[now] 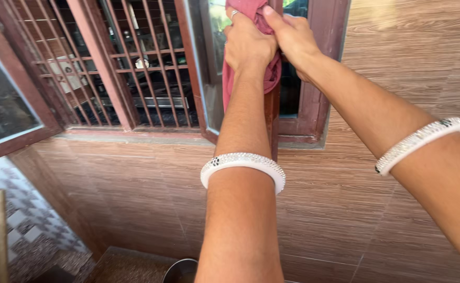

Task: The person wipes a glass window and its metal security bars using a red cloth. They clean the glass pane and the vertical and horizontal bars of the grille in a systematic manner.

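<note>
Brown wood-grain tiled wall (397, 68) with barred window (135, 68), both hands raised, left hand (247, 44) and right hand (292, 36) clenched around pink cloth (271, 76) pressed against open window frame's (272, 120) edge, white bangles (243, 165) on both wrists

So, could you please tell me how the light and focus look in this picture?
Head view: bright daylight on the tiled wall, glare top right; left hand, right hand and pink cloth sharp; room behind the window grille dark.

Two bangles (243, 166) (white), one cloth (251, 57).
</note>
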